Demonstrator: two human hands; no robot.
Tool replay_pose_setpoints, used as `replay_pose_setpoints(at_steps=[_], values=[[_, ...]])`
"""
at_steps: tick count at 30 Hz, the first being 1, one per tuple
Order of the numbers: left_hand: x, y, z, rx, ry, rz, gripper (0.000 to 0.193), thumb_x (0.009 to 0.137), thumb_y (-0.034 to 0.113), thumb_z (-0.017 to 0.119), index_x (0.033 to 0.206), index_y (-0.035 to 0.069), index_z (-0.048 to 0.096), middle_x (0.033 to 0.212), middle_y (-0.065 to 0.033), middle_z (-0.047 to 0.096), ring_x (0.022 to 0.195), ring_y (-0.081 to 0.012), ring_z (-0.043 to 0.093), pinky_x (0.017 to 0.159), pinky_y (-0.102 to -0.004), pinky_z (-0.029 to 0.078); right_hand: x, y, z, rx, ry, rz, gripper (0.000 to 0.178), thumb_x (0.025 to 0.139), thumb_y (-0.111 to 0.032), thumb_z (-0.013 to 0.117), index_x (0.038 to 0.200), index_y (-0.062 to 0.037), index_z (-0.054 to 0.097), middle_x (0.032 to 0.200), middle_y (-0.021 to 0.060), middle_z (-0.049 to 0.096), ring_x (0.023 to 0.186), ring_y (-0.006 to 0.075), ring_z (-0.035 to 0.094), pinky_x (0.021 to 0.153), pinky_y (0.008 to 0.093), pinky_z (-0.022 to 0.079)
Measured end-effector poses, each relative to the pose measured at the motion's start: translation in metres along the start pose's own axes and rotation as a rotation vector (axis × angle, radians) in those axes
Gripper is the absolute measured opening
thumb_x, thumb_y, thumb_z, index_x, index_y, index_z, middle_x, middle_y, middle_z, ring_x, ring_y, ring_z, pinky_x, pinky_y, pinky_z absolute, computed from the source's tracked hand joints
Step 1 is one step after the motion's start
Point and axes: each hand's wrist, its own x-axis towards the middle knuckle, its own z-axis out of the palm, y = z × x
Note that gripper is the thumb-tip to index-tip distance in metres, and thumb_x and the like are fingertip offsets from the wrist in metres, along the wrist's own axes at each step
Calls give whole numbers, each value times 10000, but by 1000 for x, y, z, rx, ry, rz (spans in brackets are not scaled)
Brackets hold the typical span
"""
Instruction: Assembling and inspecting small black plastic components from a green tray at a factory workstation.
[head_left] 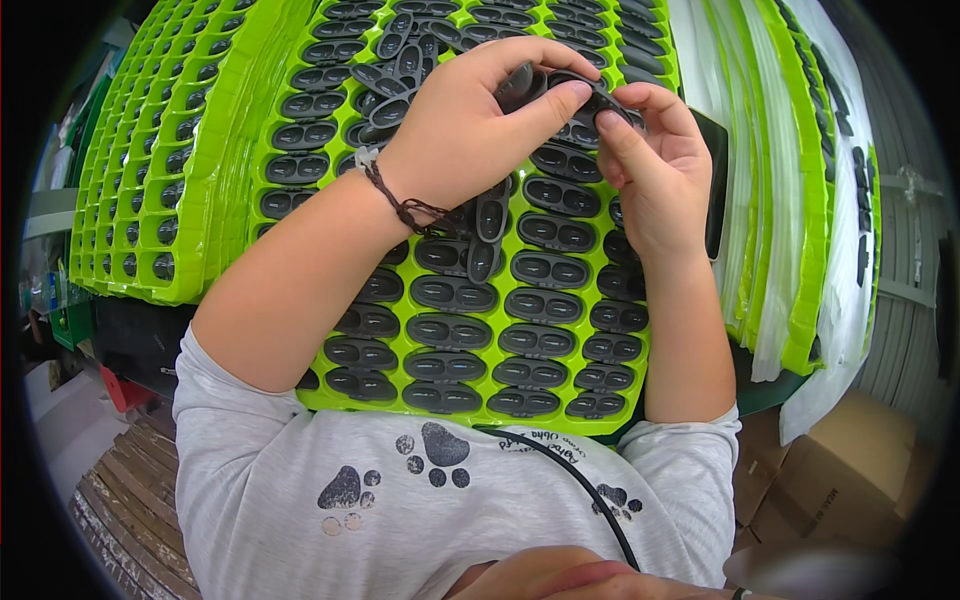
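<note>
A small dark oval piece (580, 88) with rounded hollows, like an earbud case insert, is held between my hands. The thumb and index finger of my left hand (455, 120) pinch its left end. Another dark piece (516, 88) is tucked in the same hand, partly covered by the fingers. My right hand (660, 170) grips the right end between thumb and fingertips. Beneath both hands lies a bright green tray (400, 388) with rows of similar twin-hollow pieces (447, 330). Loose pieces (405, 65) are heaped near my left wrist, and others (488, 225) lie across the rows below it.
Stacked green trays (150, 200) of dark parts stand at the left. On the right are more green trays (815, 200) layered with white sheets (715, 60). A dark flat device (716, 180) stands beside my right wrist. Cardboard boxes (850, 460) sit lower right; a black cable (570, 470) crosses my shirt.
</note>
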Motion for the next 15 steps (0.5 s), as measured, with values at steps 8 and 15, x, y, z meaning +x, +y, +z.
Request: replay_pose_setpoints(at_steps=[8,15], values=[[0,3,1,-115,-34,-163,211,947,153,584,1109,25,626,925,-38,677,805,-87,689,509,-167,462,1,6,3,-186,54,-83,176,857,-29,688,1020,23,646,865,70,676,706,90,626,593,198,506],[-1,5,1,-107,-53,-185,215,956,141,560,1123,21,623,889,-31,669,712,-65,667,466,-156,437,-1,3,4,-256,44,-49,142,866,-9,667,1000,32,639,888,85,678,711,108,638,614,224,536]])
